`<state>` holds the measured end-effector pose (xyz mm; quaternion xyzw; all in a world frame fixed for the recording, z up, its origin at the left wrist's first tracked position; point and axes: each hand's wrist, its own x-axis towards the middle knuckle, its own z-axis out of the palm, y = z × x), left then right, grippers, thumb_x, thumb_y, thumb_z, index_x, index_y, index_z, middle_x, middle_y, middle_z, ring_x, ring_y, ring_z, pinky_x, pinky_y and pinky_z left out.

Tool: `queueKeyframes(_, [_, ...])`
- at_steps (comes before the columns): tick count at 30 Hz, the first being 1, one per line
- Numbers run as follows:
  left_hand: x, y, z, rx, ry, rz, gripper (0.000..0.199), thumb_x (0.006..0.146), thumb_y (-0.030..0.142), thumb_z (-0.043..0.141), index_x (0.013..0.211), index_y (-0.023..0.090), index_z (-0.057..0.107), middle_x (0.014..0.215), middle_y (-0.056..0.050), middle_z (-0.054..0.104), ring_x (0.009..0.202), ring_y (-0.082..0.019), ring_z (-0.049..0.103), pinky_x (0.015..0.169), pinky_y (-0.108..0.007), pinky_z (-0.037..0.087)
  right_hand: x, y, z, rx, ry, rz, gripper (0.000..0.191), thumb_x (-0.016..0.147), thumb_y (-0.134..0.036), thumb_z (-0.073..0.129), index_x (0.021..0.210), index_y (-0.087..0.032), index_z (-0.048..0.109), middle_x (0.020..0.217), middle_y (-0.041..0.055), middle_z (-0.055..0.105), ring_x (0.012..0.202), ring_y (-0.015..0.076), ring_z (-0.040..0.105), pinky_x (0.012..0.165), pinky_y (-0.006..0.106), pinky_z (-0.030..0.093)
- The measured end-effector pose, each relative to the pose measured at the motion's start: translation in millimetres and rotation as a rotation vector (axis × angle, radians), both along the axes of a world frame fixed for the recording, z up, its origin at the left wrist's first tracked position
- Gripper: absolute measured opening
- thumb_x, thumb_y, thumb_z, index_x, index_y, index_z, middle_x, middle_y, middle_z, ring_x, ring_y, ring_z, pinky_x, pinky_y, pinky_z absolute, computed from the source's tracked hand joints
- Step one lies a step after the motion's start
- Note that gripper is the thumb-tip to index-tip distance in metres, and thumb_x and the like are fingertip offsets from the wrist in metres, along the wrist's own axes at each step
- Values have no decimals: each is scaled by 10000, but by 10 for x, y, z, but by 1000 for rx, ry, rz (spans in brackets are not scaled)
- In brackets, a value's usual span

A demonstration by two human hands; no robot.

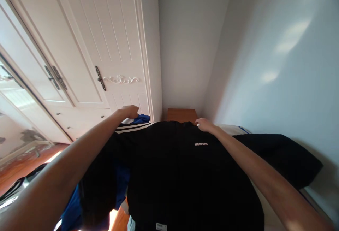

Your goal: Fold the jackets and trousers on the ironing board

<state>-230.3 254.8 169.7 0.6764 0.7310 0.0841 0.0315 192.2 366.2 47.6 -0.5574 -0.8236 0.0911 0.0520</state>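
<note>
A black top [196,174] with small white lettering on the chest and white stripes on one shoulder is spread out before me, its neckline on the far side. At the neckline, my right hand [205,124] is closed in a pinch on the fabric. My left hand [129,111] is just beyond the striped shoulder, beside a blue cloth [141,119]. Its fingertips are hidden, so its hold is unclear. One black sleeve [280,157] extends to the right under my right forearm. A white label [161,226] shows near the bottom.
A white wardrobe [111,33] with dark metal handles stands at left. A pale wall [286,65] rises at right. Beyond the top is a brown wooden piece [181,113]. More blue fabric [72,211] hangs at lower left, above a reddish-brown floor [31,160].
</note>
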Motion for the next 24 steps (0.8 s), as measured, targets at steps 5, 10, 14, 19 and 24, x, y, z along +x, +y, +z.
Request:
queueKeyframes(5, [628, 500, -415, -94, -50, -194, 488, 916, 444, 501, 1280, 143, 624, 1389, -177, 596, 1285, -298, 548, 1049, -335, 393, -550, 278, -134, 50, 117, 84, 550, 921, -201, 505, 1463, -114, 487, 1529, 166, 457, 1421, 269, 419, 1166, 341, 304])
queueKeyframes(10, [952, 524, -1292, -218, -70, -275, 788, 894, 575, 528, 1507, 102, 380, 1528, -238, 426, 1401, -385, 420, 1124, -479, 318, -530, 241, -668, -22, 127, 92, 699, 980, -468, 419, 1563, -100, 303, 1636, 172, 241, 1524, 276, 211, 1229, 417, 176])
queueKeyframes(14, [833, 334, -1798, -354, -258, -273, 847, 916, 595, 477, 1567, 100, 255, 1619, -219, 252, 1493, -363, 261, 1176, -506, 224, -334, 218, -1053, -106, 239, 27, 787, 982, -590, 310, 1592, -103, 207, 1653, 159, 181, 1533, 277, 178, 1241, 446, 121])
queueKeyframes(19, [779, 533, -1798, -209, -555, -109, 577, 942, 624, 400, 1147, 154, 666, 1254, -165, 673, 1215, -310, 598, 1005, -359, 434, -253, 418, -1080, -103, 435, -200, 723, 988, -508, 344, 1555, -67, 263, 1626, 191, 262, 1496, 265, 295, 1181, 370, 285])
queueKeyframes(24, [931, 926, -1741, -183, -920, 272, 423, 756, 561, 730, 728, 147, 644, 594, -112, 637, 671, -329, 680, 585, -354, 486, -221, 595, -908, -156, 399, -189, 374, 909, -428, 558, 1030, -104, 701, 1115, 211, 710, 1097, 349, 655, 928, 385, 467])
